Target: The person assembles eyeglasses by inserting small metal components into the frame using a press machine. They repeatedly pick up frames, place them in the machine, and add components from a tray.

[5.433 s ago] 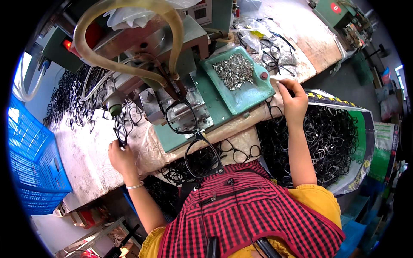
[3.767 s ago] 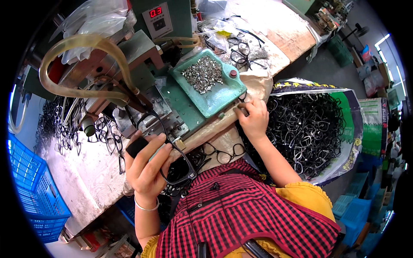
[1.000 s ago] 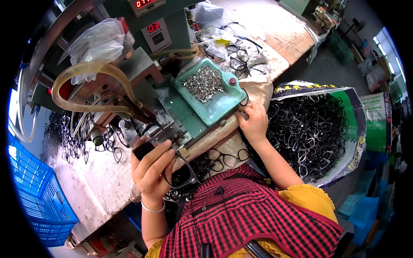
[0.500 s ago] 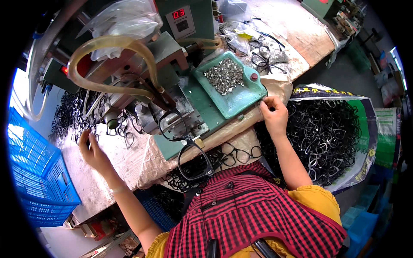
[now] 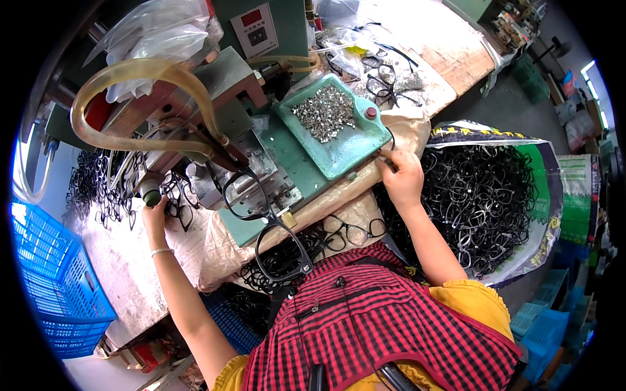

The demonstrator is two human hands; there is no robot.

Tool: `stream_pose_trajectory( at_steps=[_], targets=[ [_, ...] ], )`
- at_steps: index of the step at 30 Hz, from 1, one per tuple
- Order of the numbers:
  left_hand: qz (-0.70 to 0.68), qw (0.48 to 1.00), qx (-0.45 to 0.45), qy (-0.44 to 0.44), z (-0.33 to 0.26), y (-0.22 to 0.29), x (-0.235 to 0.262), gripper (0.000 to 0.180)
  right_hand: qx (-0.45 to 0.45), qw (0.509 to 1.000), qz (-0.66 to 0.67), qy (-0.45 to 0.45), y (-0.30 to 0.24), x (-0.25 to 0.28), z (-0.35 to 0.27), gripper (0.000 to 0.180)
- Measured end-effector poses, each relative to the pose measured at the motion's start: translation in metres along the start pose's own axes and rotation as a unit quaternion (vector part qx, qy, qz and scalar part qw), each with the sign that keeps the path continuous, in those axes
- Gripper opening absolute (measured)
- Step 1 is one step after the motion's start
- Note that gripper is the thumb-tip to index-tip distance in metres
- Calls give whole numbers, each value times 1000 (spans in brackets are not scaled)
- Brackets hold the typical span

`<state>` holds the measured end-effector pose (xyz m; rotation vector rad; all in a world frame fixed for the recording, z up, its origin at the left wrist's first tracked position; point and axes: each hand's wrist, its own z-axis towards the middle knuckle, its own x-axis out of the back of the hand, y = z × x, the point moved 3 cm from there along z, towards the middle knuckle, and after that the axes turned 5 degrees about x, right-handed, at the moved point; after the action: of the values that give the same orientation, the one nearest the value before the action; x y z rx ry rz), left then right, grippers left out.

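My left hand (image 5: pixel 154 214) reaches up to the dark green knob (image 5: pixel 151 197) on the front of the press machine, its fingers closed against the knob's underside. A black eyeglass frame (image 5: pixel 303 249) sits in the machine, one rim at the metal fixture (image 5: pixel 282 199) and the other hanging over the bench edge. My right hand (image 5: pixel 402 176) is at the lower right corner of the green tray (image 5: pixel 339 171), fingers pinched together. Whatever they hold, if anything, is too small to make out; a thin dark curved piece shows just above them. Small shiny metal parts (image 5: pixel 324 113) lie heaped in the tray.
A large sack (image 5: pixel 554 189) full of black frames stands at my right. More frames (image 5: pixel 107 186) pile up behind the machine's left side. Blue baskets (image 5: pixel 78 280) stand at far left. A yellowish hose (image 5: pixel 81 107) loops over the machine. Several glasses (image 5: pixel 385 85) lie beyond the tray.
My left hand has moved from open above the bench to the green knob. My right hand stays by the tray corner, its fingers pinched closer. The red display has gone dark. The view has shifted slightly.
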<state>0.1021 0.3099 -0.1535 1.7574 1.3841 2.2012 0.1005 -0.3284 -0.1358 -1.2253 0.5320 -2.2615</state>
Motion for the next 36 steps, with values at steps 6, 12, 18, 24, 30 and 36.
stream_pose_trajectory(
  at_steps=[6, 12, 18, 24, 30, 36],
  targets=[
    [-275, 959, 69, 6, -30, -11, 18, 13, 66, 993, -96, -15, -8, -7, 10, 9],
    [-495, 845, -164, 117, -83, 44, 74, 21, -40, 989, 140, -5, -34, 27, 11, 9],
    [-636, 740, -217, 10, -186, 187, 81, 32, 107, 926, 360, -30, -148, 32, 66, 12],
    [-553, 805, -208, -56, -228, 211, 33, 27, 8, 835, 543, -93, -205, -45, 66, 35],
    [-299, 867, -366, 159, -236, 290, 84, 30, -33, 780, 604, -160, -209, -38, 70, 52],
    [-390, 829, -364, 166, -228, 296, 78, 29, -69, 742, 642, -177, -217, -37, 71, 51]
  ],
)
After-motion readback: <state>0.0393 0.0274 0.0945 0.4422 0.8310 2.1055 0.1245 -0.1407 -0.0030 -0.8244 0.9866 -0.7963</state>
